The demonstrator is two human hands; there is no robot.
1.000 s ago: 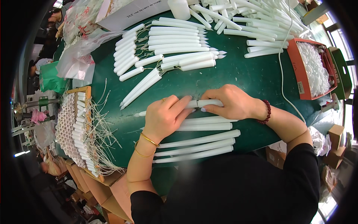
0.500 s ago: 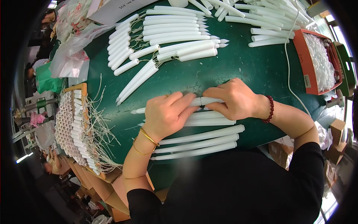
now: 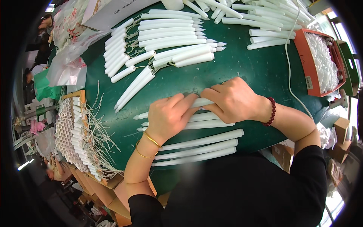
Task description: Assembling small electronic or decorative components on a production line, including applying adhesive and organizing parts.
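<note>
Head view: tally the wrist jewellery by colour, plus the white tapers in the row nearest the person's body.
Gold bangles, left wrist: 2
Red bead bracelet, right wrist: 1
White tapers, nearest row: 3
Total: 6

Both hands, L (image 3: 170, 119) & R (image 3: 232, 100), grip white candle (image 3: 202, 102) on green table (image 3: 257, 72).

A green table (image 3: 261, 72) carried long white taper candles in rows: three (image 3: 198, 148) side by side near its front edge, a bundle (image 3: 174, 39) farther back, more (image 3: 264, 15) at the far right, beside an orange box (image 3: 311, 72) and a white cord (image 3: 289, 79)
</note>
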